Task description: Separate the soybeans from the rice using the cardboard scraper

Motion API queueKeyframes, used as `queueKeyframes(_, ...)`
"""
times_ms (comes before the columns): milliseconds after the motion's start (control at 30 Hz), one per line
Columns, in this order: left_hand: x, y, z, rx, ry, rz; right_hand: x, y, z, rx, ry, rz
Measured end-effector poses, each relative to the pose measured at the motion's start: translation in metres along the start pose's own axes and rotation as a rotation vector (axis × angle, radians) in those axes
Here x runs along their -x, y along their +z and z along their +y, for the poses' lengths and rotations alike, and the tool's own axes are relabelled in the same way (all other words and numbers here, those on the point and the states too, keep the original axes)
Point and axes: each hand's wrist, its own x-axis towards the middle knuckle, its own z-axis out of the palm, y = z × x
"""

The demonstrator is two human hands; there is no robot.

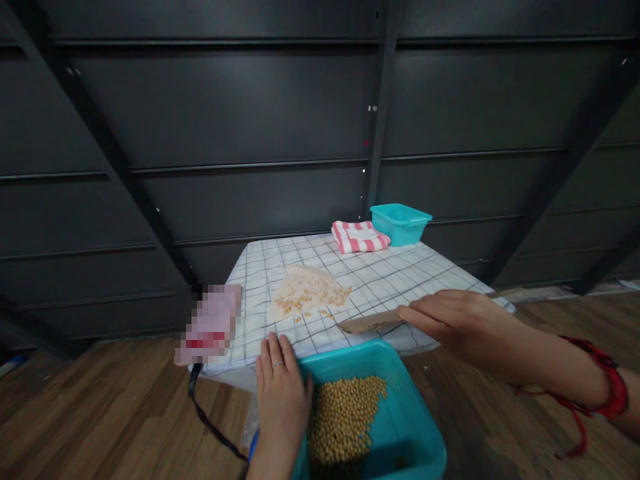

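A teal plastic basin [413, 407] sits at the table's near edge, with a heap of soybeans [347, 417] in its left part. My left hand [283, 387] grips the basin's left rim, thumb along the inner side and the other fingers stretched on the outside. In my right hand [460, 323] is a flat strip of cardboard [370, 323], held low over the cloth just beyond the basin. Farther up the cloth lies a mound of rice [310, 280], with yellow soybeans [295, 305] scattered along its near side.
A checked white cloth [400, 280] covers the small table. At the back stand a second teal basin [403, 227] and a folded red-and-white striped towel [359, 237]. A blurred pinkish item [213, 323] rests at the left edge, with a black strap [210, 420] hanging down. A dark panelled wall [250, 113] rises behind.
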Motion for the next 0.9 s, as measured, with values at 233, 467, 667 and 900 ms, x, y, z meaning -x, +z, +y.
queueKeyframes(233, 0.001, -0.001, 0.001, 0.032, -0.01, -0.016, -0.004, 0.0, -0.004, -0.119, 0.009, 0.026)
queueKeyframes(467, 0.001, 0.001, 0.0, 0.013, -0.006, -0.019, -0.005, -0.007, -0.01, -0.064, -0.053, 0.167)
queueKeyframes(667, 0.002, 0.001, -0.002, -0.015, 0.005, -0.034, 0.003, -0.018, -0.016, 0.126, -0.149, 0.245)
queueKeyframes(900, 0.002, -0.001, -0.001, -0.052, 0.018, -0.001, 0.007, -0.012, -0.014, 0.035, -0.129, 0.202)
